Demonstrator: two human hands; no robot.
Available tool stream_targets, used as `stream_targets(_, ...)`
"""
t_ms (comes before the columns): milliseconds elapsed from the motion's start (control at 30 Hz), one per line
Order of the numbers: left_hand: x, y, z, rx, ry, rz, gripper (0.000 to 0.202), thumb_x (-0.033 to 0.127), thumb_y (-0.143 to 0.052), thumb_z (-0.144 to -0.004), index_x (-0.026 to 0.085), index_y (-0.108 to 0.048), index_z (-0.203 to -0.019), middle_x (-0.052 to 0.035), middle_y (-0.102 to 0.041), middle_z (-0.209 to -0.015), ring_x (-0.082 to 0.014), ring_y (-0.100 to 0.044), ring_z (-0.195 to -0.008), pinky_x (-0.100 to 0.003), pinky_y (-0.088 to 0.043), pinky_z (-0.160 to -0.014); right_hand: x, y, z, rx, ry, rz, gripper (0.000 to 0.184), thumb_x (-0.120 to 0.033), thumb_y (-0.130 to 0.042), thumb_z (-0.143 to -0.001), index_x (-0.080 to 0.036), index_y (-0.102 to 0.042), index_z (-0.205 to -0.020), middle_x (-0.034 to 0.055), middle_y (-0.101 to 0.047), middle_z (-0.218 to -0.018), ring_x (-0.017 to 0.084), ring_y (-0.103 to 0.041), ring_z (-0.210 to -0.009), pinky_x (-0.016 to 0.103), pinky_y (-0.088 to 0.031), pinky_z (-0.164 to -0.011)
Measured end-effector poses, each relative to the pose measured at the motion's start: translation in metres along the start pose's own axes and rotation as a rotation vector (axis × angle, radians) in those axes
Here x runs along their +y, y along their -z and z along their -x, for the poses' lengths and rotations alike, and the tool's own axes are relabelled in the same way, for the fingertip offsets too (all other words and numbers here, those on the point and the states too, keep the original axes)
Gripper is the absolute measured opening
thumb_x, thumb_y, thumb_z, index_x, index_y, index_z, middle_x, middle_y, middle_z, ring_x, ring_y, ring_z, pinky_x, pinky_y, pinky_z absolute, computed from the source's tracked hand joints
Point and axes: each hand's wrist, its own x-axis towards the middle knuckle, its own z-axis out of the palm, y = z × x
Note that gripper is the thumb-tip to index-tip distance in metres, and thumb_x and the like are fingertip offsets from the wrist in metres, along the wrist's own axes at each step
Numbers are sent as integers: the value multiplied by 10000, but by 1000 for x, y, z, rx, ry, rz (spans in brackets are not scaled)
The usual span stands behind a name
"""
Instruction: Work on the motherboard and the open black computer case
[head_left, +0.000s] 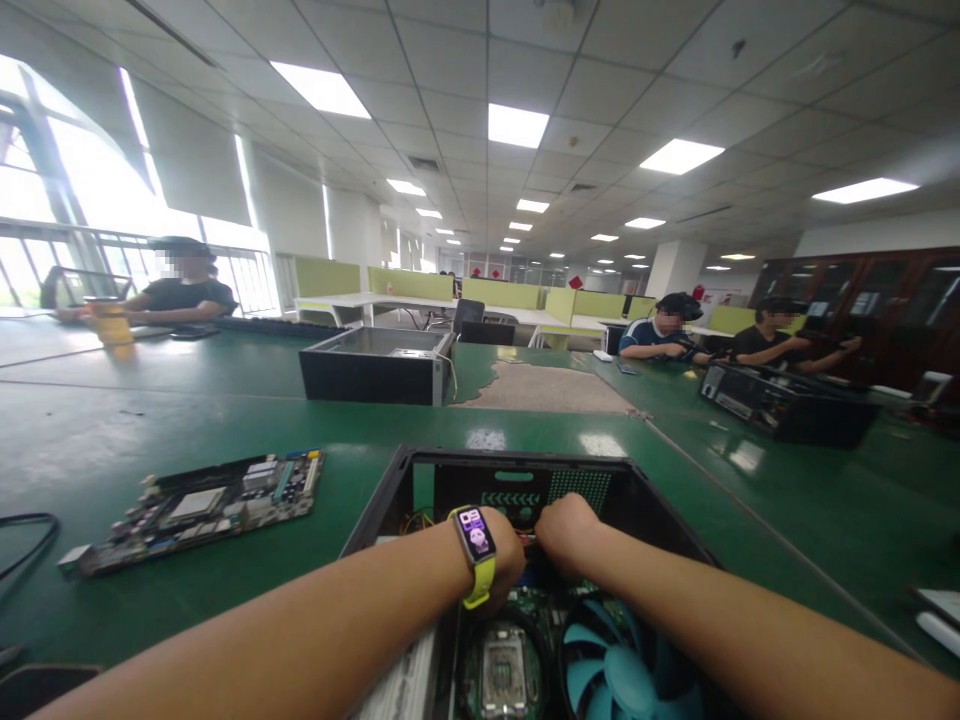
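Fingers of the right hand (568, 537) are curled inward, and those of the left hand (510, 555) are turned down out of sight; with the tips hidden, whether anything is pinched cannot be made out. Between the hands, thin reddish wires (528, 538) are partly shown. For close work at this spot, light pressure should be kept and any connector held by its body, so that no wire is strained.

Both hands are lowered into an open, black metal computer case (454, 482), which is set directly before the wearer. On its floor, nearer the viewer, a square silvery processor socket (506, 672) and, to its right, a round teal-bladed fan (628, 678) are exposed. Socket and blades are best kept clear of the forearms and of the yellow-strapped smartwatch (478, 540) worn on the left wrist.

Outside, to the left, a loose rectangular circuit board (217, 505) is laid on the glossy green table (757, 515). Farther off, a second, black-sided computer case (367, 377) is seen.
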Motion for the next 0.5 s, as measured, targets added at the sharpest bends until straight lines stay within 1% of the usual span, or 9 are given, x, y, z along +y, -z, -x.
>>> stream_targets(100,2,4,4,-109,21,-24,204,295,-835,-453,195,-761,-614,-45,-637,-462,-222,-618,-543,-304,-496,-577,1,0,1,1,-3,-4,398,-184,-729,-661,-91,-698,-1047,189,-696,-1080,317,-674,-953,460,-549,-808)
stream_targets(233,7,11,12,-177,24,-59,210,281,-839,-458,169,-758,-616,-50,-648,-480,-231,-617,-552,-322,-496,-592,2,1,1,-1,-4,-9,419,-185,-736,-650,-83,-693,-1054,197,-693,-1084,325,-669,-969,466,-547,-811)
stream_targets(300,7,17,18,-170,26,-70,228,282,-839,-466,158,-760,-641,-56,-670,-519,-227,-621,-561,-318,-493,-594,2,1,1,0,-2,-12,432,-177,-746,-632,-87,-693,-1052,198,-694,-1080,326,-668,-971,466,-546,-810)
stream_targets(433,3,33,34,-119,-12,-66,329,311,-830,-495,163,-771,-783,-61,-720,-640,-215,-634,-594,-304,-489,-598,4,1,0,1,-3,-19,417,-174,-758,-613,-99,-704,-1019,195,-705,-1040,324,-676,-953,454,-554,-784)
stream_targets(500,-1,42,45,-47,-50,-36,331,347,-814,-525,170,-768,-800,-57,-723,-660,-201,-627,-585,-294,-482,-583,4,0,-1,-10,-7,-20,406,-191,-768,-600,-101,-712,-992,196,-710,-1017,324,-682,-935,449,-558,-768)
